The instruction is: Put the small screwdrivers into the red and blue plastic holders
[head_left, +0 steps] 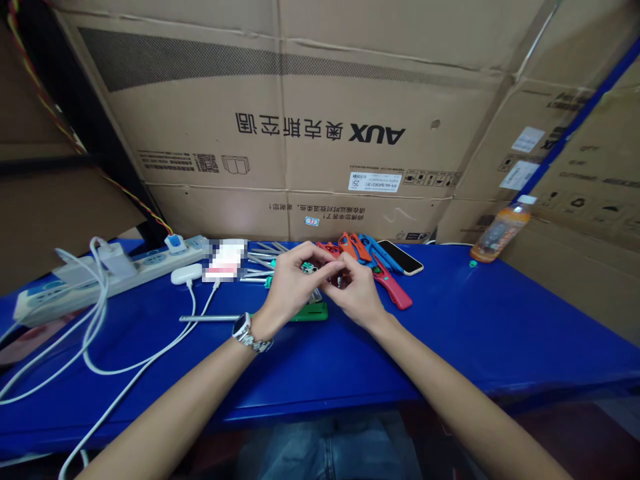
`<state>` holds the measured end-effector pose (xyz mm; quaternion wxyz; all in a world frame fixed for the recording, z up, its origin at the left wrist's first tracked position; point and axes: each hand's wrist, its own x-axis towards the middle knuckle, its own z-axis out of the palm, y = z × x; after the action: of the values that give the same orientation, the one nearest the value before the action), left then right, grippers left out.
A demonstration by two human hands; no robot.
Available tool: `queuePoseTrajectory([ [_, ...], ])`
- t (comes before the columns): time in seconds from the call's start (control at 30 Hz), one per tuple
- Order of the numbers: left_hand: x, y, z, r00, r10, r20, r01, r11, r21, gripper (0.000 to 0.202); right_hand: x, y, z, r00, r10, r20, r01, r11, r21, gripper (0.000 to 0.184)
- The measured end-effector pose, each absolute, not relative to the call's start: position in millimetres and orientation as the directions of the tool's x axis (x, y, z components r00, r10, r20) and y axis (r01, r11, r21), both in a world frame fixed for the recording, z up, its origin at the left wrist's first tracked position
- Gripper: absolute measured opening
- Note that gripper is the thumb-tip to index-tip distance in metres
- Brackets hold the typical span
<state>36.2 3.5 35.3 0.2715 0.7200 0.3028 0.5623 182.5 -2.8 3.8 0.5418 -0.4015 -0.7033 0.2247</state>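
Note:
Both my hands meet above the middle of the blue table (pixel 475 327). My left hand (pixel 293 283), with a metal watch on its wrist, pinches a small part with a green bit (pixel 307 268) between thumb and fingers. My right hand (pixel 353 287) is curled, its fingertips pinching the same small part from the right. Under my hands lies a green-handled tool with a long metal shaft (pixel 220 318). Behind them lie several metal tweezers (pixel 260 263) and red and blue plastic hand tools (pixel 385 273).
A white power strip (pixel 100 273) with plugs and white cables (pixel 100 333) fills the left side. A black phone (pixel 400 257) lies behind the tools. An orange drink bottle (pixel 500 230) lies at the right rear. Big cardboard boxes (pixel 300 133) wall off the back.

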Motion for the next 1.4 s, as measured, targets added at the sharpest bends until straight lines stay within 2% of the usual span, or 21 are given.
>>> queuePoseTrajectory([
  [0.1, 26, 8, 37, 0.282, 0.701, 0.655, 0.126, -0.704, 0.699, 0.009, 190, -5, 11, -0.191, 0.831, 0.523, 0.196, 0.554, -0.809, 0.024],
  [0.2, 18, 14, 38, 0.373, 0.666, 0.646, 0.139, -0.728, 0.671, 0.015, 196, -6, 17, -0.352, 0.83, 0.433, 0.055, 0.48, -0.875, 0.028],
  [0.3, 13, 17, 36, 0.433, 0.653, 0.622, 0.127, -0.727, 0.675, 0.021, 195, -4, 17, -0.403, 0.816, 0.415, 0.021, 0.461, -0.887, 0.024],
  [0.37, 10, 16, 33, 0.401, 0.666, 0.628, 0.147, -0.724, 0.674, 0.025, 193, -2, 16, -0.386, 0.821, 0.421, -0.001, 0.455, -0.89, 0.023],
  [0.47, 0, 10, 24, 0.39, 0.697, 0.601, 0.276, -0.712, 0.646, 0.027, 190, 0, 14, -0.335, 0.857, 0.392, -0.04, 0.403, -0.915, 0.026],
  [0.63, -15, 3, 1, 0.585, 0.718, 0.377, 0.474, -0.68, 0.559, 0.031, 184, 3, 13, -0.293, 0.892, 0.344, -0.09, 0.332, -0.939, 0.044],
  [0.7, -15, 4, -7, 0.641, 0.694, 0.328, 0.482, -0.696, 0.533, 0.03, 181, 3, 11, -0.253, 0.895, 0.368, -0.062, 0.364, -0.929, 0.041],
  [0.8, -13, 4, -11, 0.669, 0.667, 0.33, 0.45, -0.716, 0.534, 0.024, 177, 0, 7, -0.18, 0.879, 0.441, 0.016, 0.451, -0.892, 0.031],
  [0.97, -9, 1, -8, 0.654, 0.685, 0.321, 0.456, -0.696, 0.555, 0.024, 178, -8, 7, -0.203, 0.832, 0.516, 0.145, 0.546, -0.825, 0.033],
  [1.1, -10, 1, -9, 0.646, 0.704, 0.295, 0.486, -0.677, 0.553, 0.026, 189, -9, 19, -0.198, 0.858, 0.474, 0.054, 0.493, -0.868, 0.034],
  [1.23, -10, 2, -12, 0.63, 0.718, 0.296, 0.48, -0.66, 0.578, 0.027, 192, -2, 30, -0.201, 0.922, 0.331, -0.074, 0.323, -0.943, 0.032],
  [1.4, -9, 2, -12, 0.625, 0.719, 0.305, 0.462, -0.655, 0.598, 0.025, 179, 6, 28, -0.149, 0.945, 0.29, -0.167, 0.266, -0.95, 0.047],
])
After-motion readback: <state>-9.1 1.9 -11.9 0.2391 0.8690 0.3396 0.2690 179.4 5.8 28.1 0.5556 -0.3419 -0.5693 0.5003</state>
